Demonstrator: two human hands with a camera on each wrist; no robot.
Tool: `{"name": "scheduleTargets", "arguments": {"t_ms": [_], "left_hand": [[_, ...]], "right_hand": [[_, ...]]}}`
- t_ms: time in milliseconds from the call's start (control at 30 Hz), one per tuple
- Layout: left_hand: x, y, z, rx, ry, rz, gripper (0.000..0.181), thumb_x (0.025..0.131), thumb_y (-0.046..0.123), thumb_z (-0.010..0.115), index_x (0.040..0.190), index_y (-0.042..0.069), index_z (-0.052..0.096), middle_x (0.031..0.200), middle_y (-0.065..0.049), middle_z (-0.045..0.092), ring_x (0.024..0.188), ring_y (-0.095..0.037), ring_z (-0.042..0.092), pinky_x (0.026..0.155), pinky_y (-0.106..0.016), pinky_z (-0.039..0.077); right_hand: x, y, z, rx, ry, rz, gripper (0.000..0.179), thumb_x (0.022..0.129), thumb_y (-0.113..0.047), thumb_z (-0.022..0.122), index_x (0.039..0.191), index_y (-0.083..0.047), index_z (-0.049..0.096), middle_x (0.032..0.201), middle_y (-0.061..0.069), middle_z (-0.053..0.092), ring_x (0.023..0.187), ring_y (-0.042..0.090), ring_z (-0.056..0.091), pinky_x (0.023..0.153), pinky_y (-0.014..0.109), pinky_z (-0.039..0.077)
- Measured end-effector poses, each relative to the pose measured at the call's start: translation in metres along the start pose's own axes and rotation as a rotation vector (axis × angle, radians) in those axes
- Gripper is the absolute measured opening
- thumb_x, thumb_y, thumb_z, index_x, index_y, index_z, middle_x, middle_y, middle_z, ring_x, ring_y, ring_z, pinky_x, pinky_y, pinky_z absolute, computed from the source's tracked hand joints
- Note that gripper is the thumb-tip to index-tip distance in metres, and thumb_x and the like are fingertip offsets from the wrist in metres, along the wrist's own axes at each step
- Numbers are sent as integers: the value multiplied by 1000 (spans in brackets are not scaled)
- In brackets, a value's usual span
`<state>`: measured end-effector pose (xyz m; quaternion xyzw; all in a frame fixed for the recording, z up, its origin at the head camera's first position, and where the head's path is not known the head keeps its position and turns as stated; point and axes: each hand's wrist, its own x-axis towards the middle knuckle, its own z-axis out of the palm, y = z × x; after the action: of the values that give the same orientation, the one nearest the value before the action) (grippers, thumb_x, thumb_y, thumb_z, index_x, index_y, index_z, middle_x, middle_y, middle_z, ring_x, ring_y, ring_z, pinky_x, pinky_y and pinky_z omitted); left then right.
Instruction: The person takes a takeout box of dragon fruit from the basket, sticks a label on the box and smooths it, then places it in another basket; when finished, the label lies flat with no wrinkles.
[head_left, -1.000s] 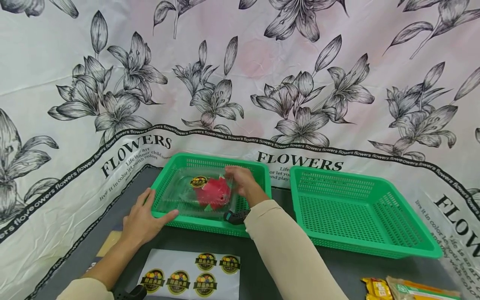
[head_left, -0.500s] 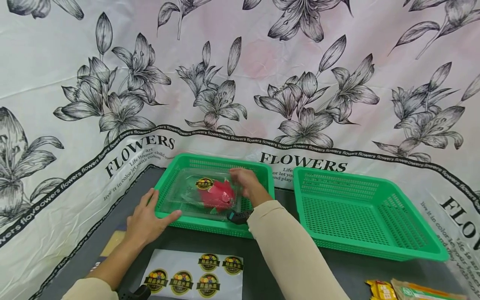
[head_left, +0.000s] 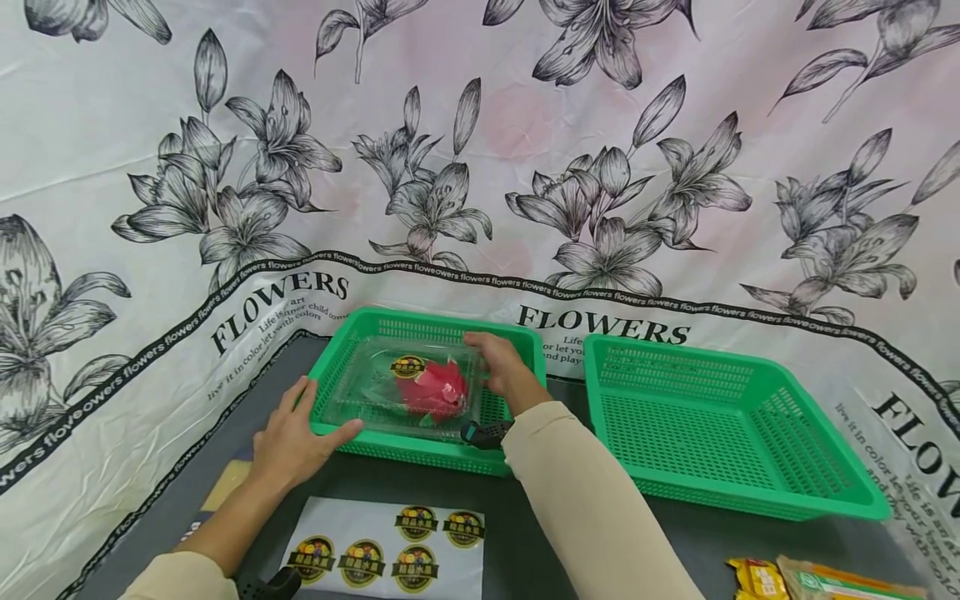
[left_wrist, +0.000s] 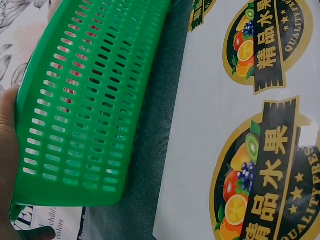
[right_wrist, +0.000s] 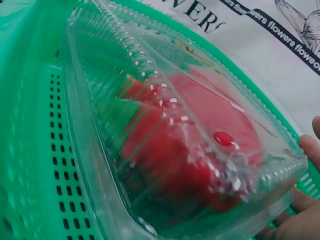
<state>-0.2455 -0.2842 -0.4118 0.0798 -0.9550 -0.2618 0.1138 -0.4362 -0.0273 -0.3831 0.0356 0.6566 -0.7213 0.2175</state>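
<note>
In the head view, a clear plastic clamshell box lies in the left green basket. Inside it is what looks like a red dragon fruit with green tips, and a round black-and-gold sticker shows on the lid. At the box's right end is my right hand, its fingers along that end. The right wrist view shows those fingers beside the box's corner, fairly straight. My left hand rests spread on the basket's front left corner, fingers on the left side and thumb over the front rim.
A second green basket stands to the right. In front lies a white sheet with several stickers. A yellow packet and a long, brownish packet are at the front right. A flowered cloth hangs behind.
The box, tilted a second ago, has come down flatter in the basket. My right hand has shifted slightly right along with this. The left hand stays on the basket corner.
</note>
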Motion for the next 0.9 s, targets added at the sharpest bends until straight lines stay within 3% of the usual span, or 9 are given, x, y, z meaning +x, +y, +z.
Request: {"name": "scheduleTargets", "arguments": {"t_ms": [267,500,700,900], "left_hand": [[0,2,2,13,-1,2,109,82,71,56,153,-2,17,155,-22,14,129,-54,29,82,-75,27],[1,5,3,7,-15,14,109,83,71,56,153,-2,16,156,-22,13,128,-55,29,83,-76,25],[0,4,0,14,-21,8,109,83,71,56,153,-2,15,156,-22,13,127,-56,29,83,-76,25],[0,1,-1,21,-35,-2,110,83,73,54,153,-1,13,156,-22,11,127,-56,28,83,-76,25]], "right_hand": [[-9,-4,-13,20,-42,-1,43,97,-21,58,139,-12,54,146,12,36,132,37,34,102,51,34],[-21,-16,-29,34,-48,-1,46,98,-20,55,142,-11,49,150,13,30,138,41,22,109,57,18],[-34,-26,-37,40,-114,-22,49,101,-20,50,148,-12,40,154,12,24,139,41,18,109,56,18],[-48,-32,-46,64,-157,-52,46,102,-20,47,147,-12,40,156,13,21,140,41,18,109,56,20]]}}
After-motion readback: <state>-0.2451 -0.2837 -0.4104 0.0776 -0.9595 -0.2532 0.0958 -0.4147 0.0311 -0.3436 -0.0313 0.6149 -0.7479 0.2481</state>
